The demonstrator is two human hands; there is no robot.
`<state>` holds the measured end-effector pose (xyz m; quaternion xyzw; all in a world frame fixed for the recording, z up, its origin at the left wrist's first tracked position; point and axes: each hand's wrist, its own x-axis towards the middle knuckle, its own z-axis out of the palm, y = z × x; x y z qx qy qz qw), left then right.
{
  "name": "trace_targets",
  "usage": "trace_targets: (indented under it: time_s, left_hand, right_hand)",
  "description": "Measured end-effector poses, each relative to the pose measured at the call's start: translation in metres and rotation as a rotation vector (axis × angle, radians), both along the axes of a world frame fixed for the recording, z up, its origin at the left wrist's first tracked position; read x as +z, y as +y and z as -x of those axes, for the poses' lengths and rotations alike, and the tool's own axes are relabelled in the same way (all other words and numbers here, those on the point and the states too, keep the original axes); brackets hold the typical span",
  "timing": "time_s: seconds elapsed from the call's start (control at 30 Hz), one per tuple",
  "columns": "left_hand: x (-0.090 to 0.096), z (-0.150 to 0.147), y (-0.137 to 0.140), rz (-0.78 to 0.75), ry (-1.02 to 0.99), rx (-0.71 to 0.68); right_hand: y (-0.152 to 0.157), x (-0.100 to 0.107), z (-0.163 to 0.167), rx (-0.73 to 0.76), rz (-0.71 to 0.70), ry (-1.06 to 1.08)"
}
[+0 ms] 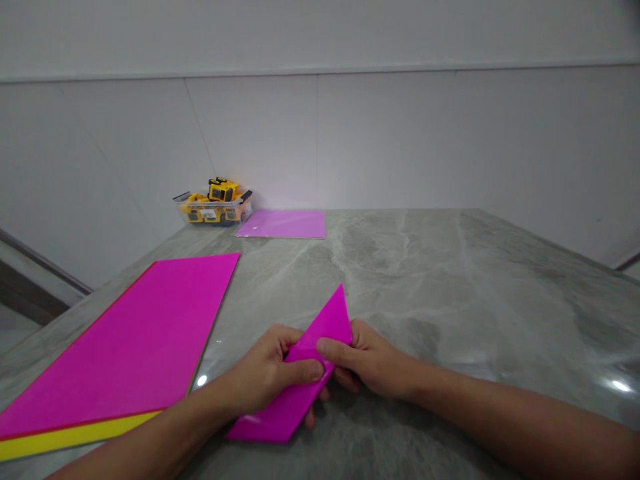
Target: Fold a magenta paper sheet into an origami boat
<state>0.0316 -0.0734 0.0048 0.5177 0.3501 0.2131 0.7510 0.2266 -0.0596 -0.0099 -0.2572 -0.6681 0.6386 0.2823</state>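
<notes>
A folded sheet of magenta paper (273, 417) is held between both hands over the near part of the table. It has a pointed tip at the top right and a wider, slanted lower end. My left hand (277, 370) grips its left side, thumb on top and fingers underneath. From the right, my right hand (357, 357) pinches the paper, its thumb lying across the front close to the left thumb. The fingers behind the paper are partly hidden.
Left on the grey marbled table (400, 280) lies a stack of large coloured sheets (145, 333), magenta on top with red and yellow edges below. Farther back are a lilac sheet (285, 224) and a clear plastic box (213, 212) of yellow toy vehicles (223, 191), near the white wall.
</notes>
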Motion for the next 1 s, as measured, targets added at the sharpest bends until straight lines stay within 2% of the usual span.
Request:
trace_targets:
  time_s: [0.17,0.27,0.37,0.5,0.7,0.77,0.9,1.0]
  left_hand:
    - [0.0066,-0.0024,-0.0031,0.064,-0.089,-0.034]
    - [0.0084,-0.0006,-0.0024,0.143,-0.1,-0.081]
    - [0.0062,0.001,-0.001,0.157,-0.062,-0.146]
    - [0.0031,-0.0016,-0.0013,0.1,-0.075,-0.141]
    - [0.0067,-0.0061,-0.0054,0.081,-0.142,-0.124]
    - [0.0084,-0.0061,-0.0053,0.101,-0.103,-0.122]
    - [0.0095,-0.0038,-0.0028,0.15,0.014,-0.094]
    - [0.0072,0.0004,0.0009,0.173,-0.019,-0.121]
  right_hand:
    - [-0.0001,-0.0002,0.0001,0.095,0.104,0.156]
    - [0.0033,0.0009,-0.0017,-0.039,0.14,0.23]
    - [0.0043,0.0032,-0.0032,-0.203,0.097,0.194]
    - [-0.0005,0.0065,-0.0015,-0.076,-0.039,0.046]
    - [-0.0018,0.0048,-0.001,0.078,0.043,0.112]
    - [-0.001,0.0029,-0.0011,0.018,0.005,0.131]
    - [-0.0019,0.0035,0.0018,-0.196,-0.091,0.117]
    - [-0.001,0.0081,0.0032,-0.254,-0.096,0.148]
